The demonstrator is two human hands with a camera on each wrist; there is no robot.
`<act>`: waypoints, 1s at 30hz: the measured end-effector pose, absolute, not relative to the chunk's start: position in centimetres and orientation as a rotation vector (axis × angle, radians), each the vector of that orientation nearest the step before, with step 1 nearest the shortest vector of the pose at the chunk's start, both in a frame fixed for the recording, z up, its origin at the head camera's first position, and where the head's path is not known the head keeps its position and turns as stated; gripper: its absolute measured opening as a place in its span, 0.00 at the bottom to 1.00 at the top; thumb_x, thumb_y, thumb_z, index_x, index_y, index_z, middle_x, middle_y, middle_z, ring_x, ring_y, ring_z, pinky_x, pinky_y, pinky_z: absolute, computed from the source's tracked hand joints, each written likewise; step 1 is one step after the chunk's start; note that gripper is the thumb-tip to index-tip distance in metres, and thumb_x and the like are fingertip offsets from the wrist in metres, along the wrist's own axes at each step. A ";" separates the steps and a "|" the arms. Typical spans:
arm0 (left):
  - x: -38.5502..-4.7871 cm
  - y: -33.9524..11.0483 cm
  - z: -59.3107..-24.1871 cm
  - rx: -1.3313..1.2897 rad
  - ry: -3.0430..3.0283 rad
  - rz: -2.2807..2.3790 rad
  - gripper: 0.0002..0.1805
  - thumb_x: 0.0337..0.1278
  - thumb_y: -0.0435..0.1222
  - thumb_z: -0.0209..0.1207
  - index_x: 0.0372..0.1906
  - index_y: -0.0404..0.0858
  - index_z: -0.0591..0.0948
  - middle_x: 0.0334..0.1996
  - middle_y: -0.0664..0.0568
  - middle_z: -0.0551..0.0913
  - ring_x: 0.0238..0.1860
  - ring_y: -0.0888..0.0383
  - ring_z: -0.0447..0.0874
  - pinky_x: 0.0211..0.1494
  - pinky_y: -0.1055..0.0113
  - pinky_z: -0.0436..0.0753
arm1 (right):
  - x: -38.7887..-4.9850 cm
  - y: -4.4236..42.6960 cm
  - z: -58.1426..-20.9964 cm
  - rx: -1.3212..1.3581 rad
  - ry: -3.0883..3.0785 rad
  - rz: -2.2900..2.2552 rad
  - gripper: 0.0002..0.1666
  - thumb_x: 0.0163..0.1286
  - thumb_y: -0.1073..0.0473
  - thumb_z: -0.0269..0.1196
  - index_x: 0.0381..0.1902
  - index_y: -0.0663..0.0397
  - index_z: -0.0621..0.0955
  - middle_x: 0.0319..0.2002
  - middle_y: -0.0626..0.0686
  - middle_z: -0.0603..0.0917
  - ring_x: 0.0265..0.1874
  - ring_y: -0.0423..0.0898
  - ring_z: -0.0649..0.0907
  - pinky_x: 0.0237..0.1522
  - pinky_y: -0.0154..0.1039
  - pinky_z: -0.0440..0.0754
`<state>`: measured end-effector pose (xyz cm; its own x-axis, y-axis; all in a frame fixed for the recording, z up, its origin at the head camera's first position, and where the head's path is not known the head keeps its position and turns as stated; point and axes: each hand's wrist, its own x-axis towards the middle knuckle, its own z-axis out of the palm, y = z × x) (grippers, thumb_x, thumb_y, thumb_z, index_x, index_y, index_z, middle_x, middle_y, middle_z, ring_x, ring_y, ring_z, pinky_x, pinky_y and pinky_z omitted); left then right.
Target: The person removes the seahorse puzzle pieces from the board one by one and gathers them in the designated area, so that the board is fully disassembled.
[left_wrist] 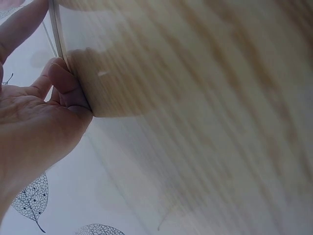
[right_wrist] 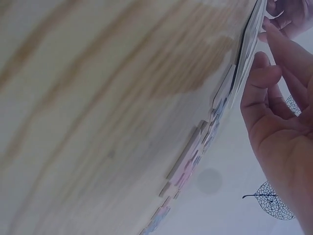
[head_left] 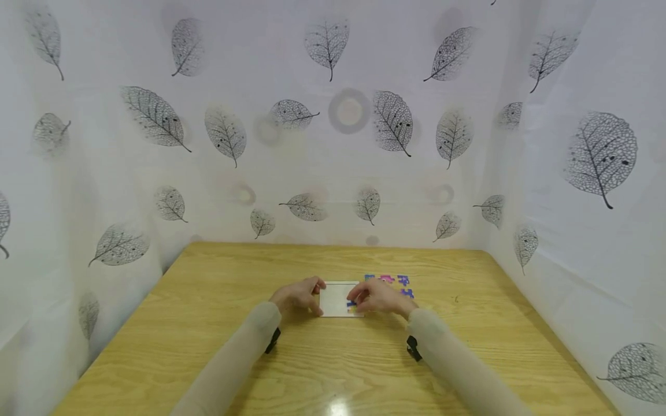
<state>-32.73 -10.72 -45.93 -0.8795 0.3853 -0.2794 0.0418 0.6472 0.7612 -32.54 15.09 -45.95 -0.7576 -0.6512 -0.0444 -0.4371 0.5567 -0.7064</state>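
A shallow white puzzle tray (head_left: 333,299) lies flat on the table, with its rim (left_wrist: 57,34) seen edge-on in the left wrist view. My left hand (head_left: 298,296) holds the tray's left side, thumb near the lower corner and a finger near the upper one. Over the right side, my right hand (head_left: 382,297) has its thumb and fingers bent round a small blue puzzle piece (head_left: 351,303), largely covered by the fingers. A bit of yellow and green puzzle (head_left: 352,310) shows in the tray's lower right. The right wrist view does not show the pinch clearly.
Loose jigsaw pieces lie on the wooden table (head_left: 333,358) right of the tray, among them a pink piece (head_left: 386,278) and a purple piece (head_left: 403,280). Some are partly behind the right hand. A leaf-printed white curtain (head_left: 333,173) surrounds the table's back and sides.
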 end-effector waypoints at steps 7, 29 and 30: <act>-32.5 -10.7 -45.9 0.335 2.446 1.121 0.36 0.38 0.28 0.74 0.58 0.39 0.71 0.53 0.46 0.72 0.56 0.50 0.69 0.68 0.50 0.65 | -32.3 14.6 -45.6 -0.846 2.503 -0.972 0.20 0.58 0.66 0.70 0.50 0.56 0.84 0.42 0.52 0.85 0.38 0.42 0.81 0.41 0.35 0.80; -32.6 -10.7 -45.9 0.381 2.440 1.133 0.36 0.39 0.28 0.73 0.59 0.36 0.71 0.50 0.46 0.71 0.53 0.51 0.69 0.66 0.53 0.67 | -32.4 13.9 -45.5 -0.816 2.535 -0.853 0.22 0.55 0.66 0.72 0.50 0.60 0.84 0.34 0.50 0.86 0.28 0.41 0.79 0.30 0.35 0.77; -32.6 -10.7 -45.9 0.377 2.441 1.132 0.37 0.39 0.28 0.73 0.59 0.36 0.71 0.50 0.46 0.71 0.53 0.51 0.68 0.66 0.53 0.66 | -32.4 13.9 -45.5 -0.812 2.538 -0.852 0.22 0.55 0.66 0.73 0.50 0.60 0.84 0.34 0.50 0.86 0.27 0.41 0.79 0.29 0.35 0.77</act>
<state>-32.60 -10.73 -45.91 -0.8745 0.4099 -0.2591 0.0669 0.6312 0.7727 -32.41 13.91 -45.48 -0.7777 -0.6141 -0.1345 -0.4086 0.6564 -0.6342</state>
